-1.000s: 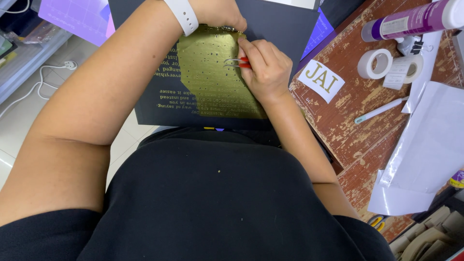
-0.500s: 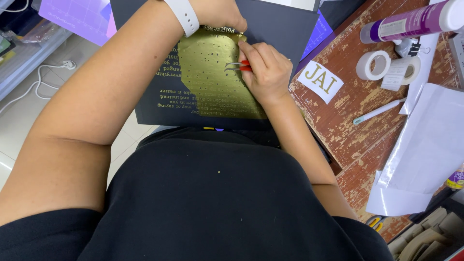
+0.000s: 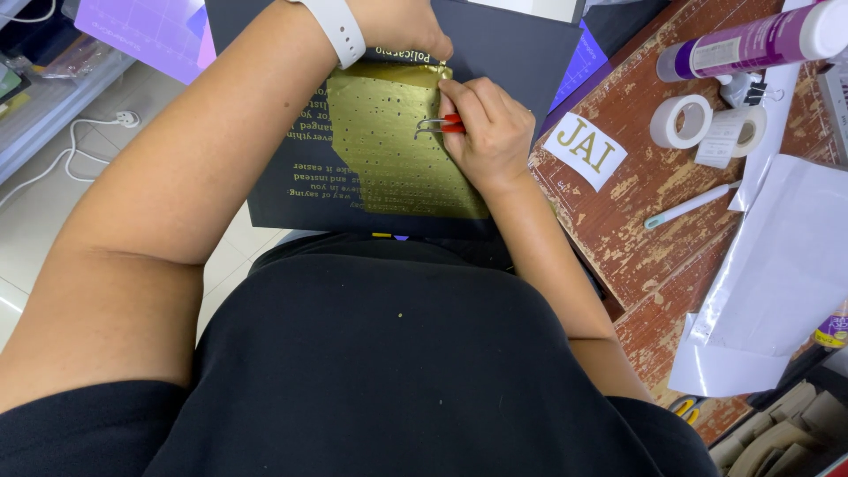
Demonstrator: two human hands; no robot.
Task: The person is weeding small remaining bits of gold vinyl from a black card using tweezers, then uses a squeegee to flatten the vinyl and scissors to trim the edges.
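On your lap, head view: dark card (image 3: 521,62) with gold foil sheet (image 3: 389,150) on top.
Right hand (image 3: 486,132): your fingers pinch red-handled tweezers (image 3: 437,126), tips on the foil.
Left hand (image 3: 397,26): presses the foil's top edge; grip partly out of frame, probably flat.
Table (image 3: 654,230), right: tape rolls (image 3: 698,124), pen (image 3: 689,206).

Worn wooden table (image 3: 654,190); tape rolls (image 3: 682,121), pen (image 3: 689,206), white sheets (image 3: 777,265), lettered label (image 3: 585,148) lie on it.

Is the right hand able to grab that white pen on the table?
Probably yes. The white pen lies bare on the wooden table, just beyond the right hand, nothing between them. But that hand already holds the red-handled tweezers.
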